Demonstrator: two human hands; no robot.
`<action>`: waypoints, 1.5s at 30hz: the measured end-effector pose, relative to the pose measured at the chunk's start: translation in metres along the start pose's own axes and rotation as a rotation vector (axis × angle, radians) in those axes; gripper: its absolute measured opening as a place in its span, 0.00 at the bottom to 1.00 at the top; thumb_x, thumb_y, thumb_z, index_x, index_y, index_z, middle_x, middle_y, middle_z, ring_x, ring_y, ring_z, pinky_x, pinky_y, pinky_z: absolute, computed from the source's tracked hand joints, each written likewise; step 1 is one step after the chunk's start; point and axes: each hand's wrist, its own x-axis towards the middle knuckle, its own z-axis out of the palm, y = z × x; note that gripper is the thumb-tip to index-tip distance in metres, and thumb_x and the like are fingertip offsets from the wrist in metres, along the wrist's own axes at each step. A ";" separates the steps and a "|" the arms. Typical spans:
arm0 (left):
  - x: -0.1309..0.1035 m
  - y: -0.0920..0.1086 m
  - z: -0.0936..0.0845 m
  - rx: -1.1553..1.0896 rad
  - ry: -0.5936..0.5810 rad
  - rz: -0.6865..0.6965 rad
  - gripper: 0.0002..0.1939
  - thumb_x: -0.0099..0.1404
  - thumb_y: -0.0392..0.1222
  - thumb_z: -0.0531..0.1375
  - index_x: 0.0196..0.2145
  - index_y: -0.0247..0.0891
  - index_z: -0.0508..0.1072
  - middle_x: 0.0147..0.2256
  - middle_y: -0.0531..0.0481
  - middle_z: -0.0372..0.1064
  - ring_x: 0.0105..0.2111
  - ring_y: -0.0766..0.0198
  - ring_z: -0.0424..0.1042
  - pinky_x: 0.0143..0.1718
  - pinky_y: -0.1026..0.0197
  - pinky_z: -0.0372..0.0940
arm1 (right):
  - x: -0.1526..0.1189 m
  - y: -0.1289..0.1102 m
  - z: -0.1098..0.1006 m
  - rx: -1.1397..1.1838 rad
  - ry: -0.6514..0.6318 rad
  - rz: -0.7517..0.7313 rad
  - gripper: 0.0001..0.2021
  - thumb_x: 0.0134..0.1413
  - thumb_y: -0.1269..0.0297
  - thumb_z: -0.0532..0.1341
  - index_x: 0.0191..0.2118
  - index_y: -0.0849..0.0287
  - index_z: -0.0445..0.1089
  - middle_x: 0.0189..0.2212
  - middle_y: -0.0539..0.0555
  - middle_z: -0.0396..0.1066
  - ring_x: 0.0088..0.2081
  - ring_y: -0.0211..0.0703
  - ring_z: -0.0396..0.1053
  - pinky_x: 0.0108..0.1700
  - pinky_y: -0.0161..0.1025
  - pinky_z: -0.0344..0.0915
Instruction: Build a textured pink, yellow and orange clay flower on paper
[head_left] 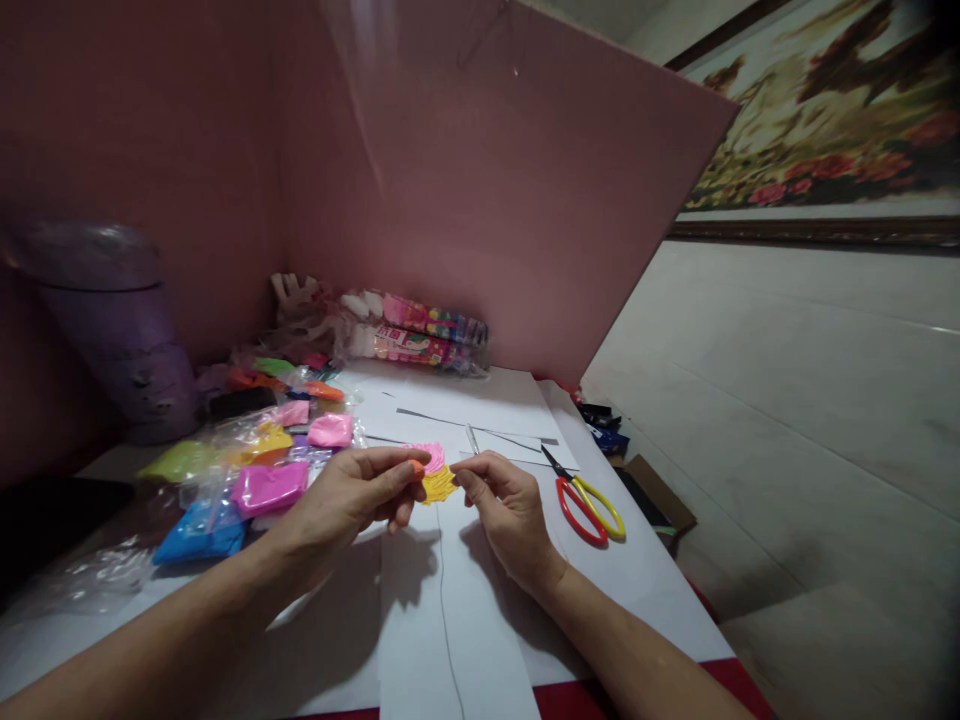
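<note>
My left hand (379, 490) pinches a small lump of orange modelling clay (417, 469) between thumb and fingers. Just to its right, my right hand (506, 510) is closed with thumb and index finger together; whatever sits between those fingertips is too small to make out. Behind and below both hands lies a white paper strip (469, 620) with a thin curved line drawn along it. At its far end are ridged pink clay (429, 456) and, nearer me, ridged yellow clay (439, 485), both partly covered by my fingers.
Scissors (589, 505) with red and yellow handles lie open at the right, near a pen (472, 438). On the left are several clay packets, including a magenta one (270, 488) and a blue one (201, 532), plus a purple tumbler (120, 330). Bagged clay (412, 335) rests against the pink panel.
</note>
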 end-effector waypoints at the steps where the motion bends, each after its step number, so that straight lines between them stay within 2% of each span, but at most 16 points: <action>1: 0.000 0.001 0.001 -0.005 0.004 -0.002 0.16 0.54 0.45 0.67 0.38 0.32 0.76 0.27 0.49 0.72 0.21 0.70 0.65 0.24 0.64 0.59 | 0.000 -0.001 0.000 -0.007 -0.005 -0.012 0.06 0.58 0.67 0.59 0.33 0.58 0.73 0.27 0.51 0.68 0.27 0.37 0.63 0.30 0.36 0.61; 6: -0.001 0.002 0.004 0.020 -0.007 0.016 0.18 0.54 0.43 0.67 0.41 0.32 0.74 0.28 0.48 0.73 0.21 0.68 0.68 0.25 0.62 0.62 | -0.001 -0.004 -0.001 -0.054 -0.042 -0.080 0.07 0.59 0.66 0.58 0.34 0.58 0.74 0.27 0.52 0.69 0.29 0.39 0.65 0.31 0.36 0.61; 11: -0.002 0.001 0.005 0.116 -0.031 0.048 0.12 0.56 0.43 0.66 0.32 0.33 0.71 0.22 0.51 0.72 0.20 0.67 0.69 0.23 0.64 0.62 | -0.004 -0.008 0.000 -0.066 -0.099 -0.143 0.07 0.58 0.68 0.59 0.38 0.57 0.75 0.30 0.53 0.71 0.32 0.40 0.67 0.32 0.37 0.62; 15: -0.001 -0.001 0.005 0.150 -0.027 0.056 0.12 0.55 0.44 0.66 0.31 0.33 0.72 0.22 0.52 0.71 0.21 0.67 0.69 0.24 0.64 0.63 | -0.005 -0.011 0.002 -0.045 -0.142 -0.198 0.09 0.57 0.69 0.59 0.42 0.56 0.74 0.31 0.54 0.73 0.33 0.41 0.68 0.35 0.38 0.64; 20: 0.000 -0.005 0.003 0.100 0.014 0.046 0.14 0.54 0.45 0.66 0.35 0.33 0.74 0.26 0.49 0.74 0.22 0.65 0.71 0.28 0.61 0.66 | -0.005 -0.011 0.002 -0.080 -0.076 -0.163 0.07 0.57 0.69 0.59 0.39 0.57 0.75 0.29 0.54 0.72 0.31 0.40 0.67 0.32 0.37 0.63; 23: 0.001 -0.006 0.002 0.099 0.033 0.020 0.16 0.54 0.43 0.66 0.39 0.33 0.74 0.24 0.48 0.75 0.23 0.63 0.73 0.30 0.59 0.67 | -0.005 -0.011 0.002 -0.068 -0.115 -0.178 0.09 0.57 0.70 0.59 0.40 0.55 0.75 0.31 0.54 0.72 0.32 0.40 0.68 0.33 0.38 0.64; 25: 0.000 -0.005 0.003 0.109 0.052 -0.002 0.16 0.54 0.41 0.66 0.40 0.32 0.74 0.23 0.47 0.75 0.23 0.62 0.73 0.31 0.59 0.68 | -0.005 -0.011 0.003 -0.067 -0.115 -0.183 0.09 0.56 0.71 0.59 0.40 0.56 0.75 0.31 0.53 0.72 0.32 0.40 0.68 0.33 0.38 0.64; 28: -0.003 -0.003 0.006 0.080 0.067 -0.015 0.13 0.54 0.37 0.65 0.39 0.33 0.76 0.26 0.46 0.77 0.25 0.62 0.74 0.33 0.58 0.68 | -0.006 -0.010 0.004 -0.099 -0.089 -0.155 0.07 0.55 0.72 0.59 0.36 0.57 0.74 0.29 0.52 0.71 0.30 0.40 0.66 0.33 0.38 0.64; 33: -0.004 -0.006 0.008 0.095 -0.055 0.008 0.12 0.54 0.40 0.67 0.37 0.35 0.78 0.34 0.45 0.77 0.35 0.58 0.75 0.38 0.57 0.68 | -0.006 -0.010 0.004 -0.119 -0.113 -0.143 0.05 0.54 0.73 0.60 0.33 0.57 0.72 0.27 0.51 0.70 0.30 0.40 0.66 0.31 0.37 0.61; 35: -0.001 -0.008 0.007 0.145 -0.087 0.021 0.15 0.52 0.41 0.68 0.38 0.36 0.77 0.34 0.45 0.77 0.34 0.59 0.74 0.37 0.58 0.67 | -0.006 -0.011 0.004 -0.100 -0.142 -0.166 0.05 0.55 0.73 0.60 0.33 0.58 0.72 0.28 0.51 0.70 0.30 0.40 0.66 0.31 0.37 0.62; 38: 0.002 -0.011 0.004 0.187 -0.062 0.043 0.16 0.49 0.42 0.69 0.36 0.34 0.75 0.27 0.47 0.76 0.28 0.60 0.74 0.32 0.58 0.67 | -0.007 -0.013 0.004 -0.085 -0.151 -0.183 0.05 0.57 0.72 0.58 0.36 0.57 0.72 0.29 0.52 0.71 0.32 0.40 0.67 0.32 0.37 0.62; 43: 0.000 -0.008 0.006 0.220 -0.025 0.054 0.24 0.53 0.46 0.67 0.45 0.33 0.69 0.26 0.45 0.76 0.26 0.57 0.75 0.27 0.58 0.68 | -0.008 -0.013 0.004 -0.111 -0.085 -0.112 0.03 0.54 0.71 0.60 0.31 0.58 0.70 0.26 0.50 0.69 0.27 0.38 0.65 0.30 0.36 0.62; 45: -0.002 -0.006 0.007 0.241 -0.028 0.051 0.21 0.53 0.47 0.66 0.41 0.35 0.67 0.25 0.47 0.75 0.24 0.58 0.75 0.24 0.60 0.67 | -0.008 -0.012 0.005 -0.101 -0.099 -0.102 0.01 0.52 0.70 0.62 0.32 0.58 0.70 0.26 0.50 0.69 0.27 0.37 0.65 0.28 0.35 0.61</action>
